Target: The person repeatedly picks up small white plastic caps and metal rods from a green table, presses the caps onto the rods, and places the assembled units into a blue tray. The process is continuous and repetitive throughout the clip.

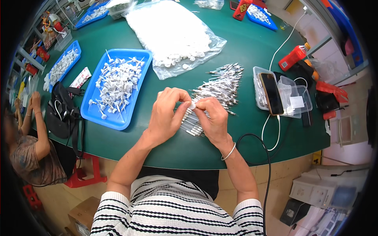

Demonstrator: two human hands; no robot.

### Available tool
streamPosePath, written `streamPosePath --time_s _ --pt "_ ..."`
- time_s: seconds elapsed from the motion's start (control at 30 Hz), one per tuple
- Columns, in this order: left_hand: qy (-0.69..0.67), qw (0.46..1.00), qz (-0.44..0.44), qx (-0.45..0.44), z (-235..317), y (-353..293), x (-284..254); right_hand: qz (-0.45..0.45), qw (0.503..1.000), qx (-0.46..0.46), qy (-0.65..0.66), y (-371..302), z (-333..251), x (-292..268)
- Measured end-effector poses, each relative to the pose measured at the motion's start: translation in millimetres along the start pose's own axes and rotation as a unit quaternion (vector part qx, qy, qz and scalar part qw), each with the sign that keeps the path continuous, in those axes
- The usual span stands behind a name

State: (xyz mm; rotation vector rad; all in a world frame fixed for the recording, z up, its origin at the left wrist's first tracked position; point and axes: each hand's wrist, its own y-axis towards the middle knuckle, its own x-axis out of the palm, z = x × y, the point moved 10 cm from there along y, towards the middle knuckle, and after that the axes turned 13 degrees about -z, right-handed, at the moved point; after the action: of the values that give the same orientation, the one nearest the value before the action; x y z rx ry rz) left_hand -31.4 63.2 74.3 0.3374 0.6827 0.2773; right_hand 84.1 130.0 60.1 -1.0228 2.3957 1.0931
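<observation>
My left hand (168,114) and my right hand (214,117) meet over the table, fingertips pinched together. Between them is a small white plastic cap (191,106), gripped from both sides; whether a thin rod is in it as well is hidden by the fingers. Just beyond and beneath my hands lies a loose pile of thin rods (222,87) with white and metallic parts. To the left, a blue tray (87,105) holds many white-headed pieces with thin stems. A clear plastic bag (215,44) full of white caps lies on the far side.
The green table (165,157) curves around me. A phone (271,93) rests on a clear plastic box (258,74) at right, with cables nearby. A black bag (59,118) and a wrapped packet (80,77) lie left. Red bottles (291,58) and other trays stand farther off. Another person sits left.
</observation>
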Motion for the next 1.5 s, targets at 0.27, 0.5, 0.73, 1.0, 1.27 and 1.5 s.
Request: streamPosePath --time_s 0.27,0.5,0.73,1.0,1.27,1.5 --pt "-0.242 0.964 -0.049 -0.100 -33 -5 19 -0.012 0.999 0.011 0.036 -1 2 3" --pt "-0.383 0.914 -0.046 -0.126 -50 -10 28 -0.025 0.999 -0.005 0.048 1 -4 7" --pt "-0.360 0.918 -0.105 -0.128 -43 -1 16 -0.025 0.995 0.022 0.092 -2 8 7" --pt "-0.392 0.891 -0.179 -0.143 -44 -9 33 -0.047 0.996 -0.002 0.071 0 -1 7" --pt "-0.273 0.954 -0.016 -0.123 -37 -7 -22 0.051 0.993 0.060 0.087 3 -4 -24" --pt "0.344 0.917 0.164 -0.118 -57 -26 -169 0.114 0.977 0.160 0.077 -12 28 -107"
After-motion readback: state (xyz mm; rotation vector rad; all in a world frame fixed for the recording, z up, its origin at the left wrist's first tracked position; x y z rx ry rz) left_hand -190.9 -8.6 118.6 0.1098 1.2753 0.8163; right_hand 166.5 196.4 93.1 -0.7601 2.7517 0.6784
